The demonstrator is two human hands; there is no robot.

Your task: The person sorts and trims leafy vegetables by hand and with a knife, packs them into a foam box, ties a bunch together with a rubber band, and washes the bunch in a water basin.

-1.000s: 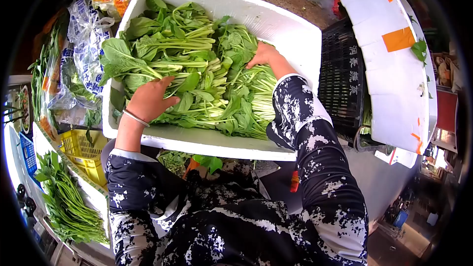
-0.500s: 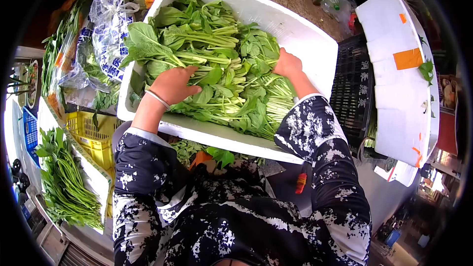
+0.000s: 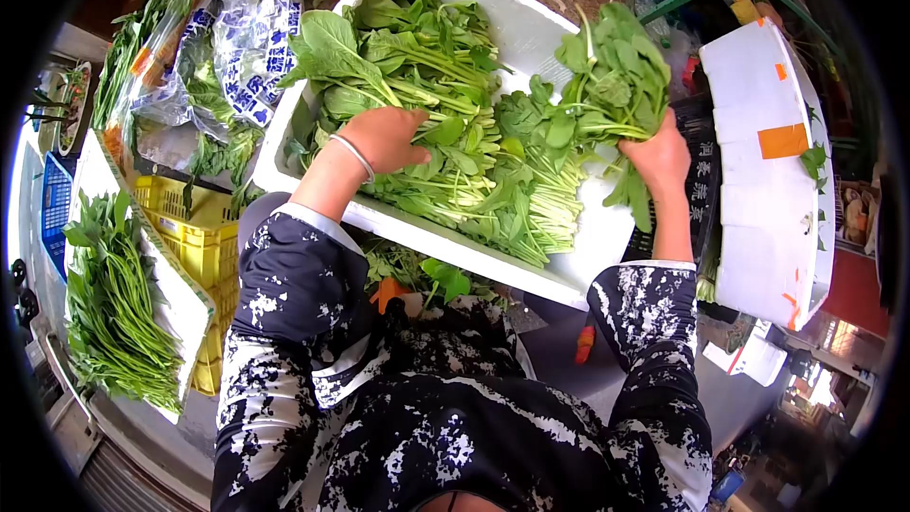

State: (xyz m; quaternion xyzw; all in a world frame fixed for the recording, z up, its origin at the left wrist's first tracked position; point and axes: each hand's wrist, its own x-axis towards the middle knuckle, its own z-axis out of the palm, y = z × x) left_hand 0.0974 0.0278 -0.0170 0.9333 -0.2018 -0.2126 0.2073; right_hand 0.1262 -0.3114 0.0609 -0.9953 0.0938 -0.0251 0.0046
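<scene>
1. Right hand (image 3: 657, 156): we hold a leafy bunch (image 3: 616, 81) with the fingers closed around its stems. The bunch is raised at the right end of the white foam box (image 3: 523, 30); its leaves point toward the far side and cover part of the rim at the far right corner.
2. Left hand (image 3: 384, 144): we rest it on the leafy greens (image 3: 455, 185) toward the left end of the box. The thumb stands apart from the forefinger; the other fingertips are hidden. A bracelet (image 3: 353, 157) encircles the wrist, which crosses the near edge.
3. Box contents: the greens lie from the left end to past the middle, stems and leaves overlapping. Pale stem ends (image 3: 559, 213) face the right end.
4. Right side: beyond the box we see a black crate (image 3: 703, 123) and a white foam piece (image 3: 768, 199) bearing orange patches.
5. Left side: we see blue-printed plastic bags (image 3: 254, 38), yellow crates (image 3: 204, 251) and long-stemmed greens (image 3: 123, 308) on a white foam board (image 3: 187, 327).
</scene>
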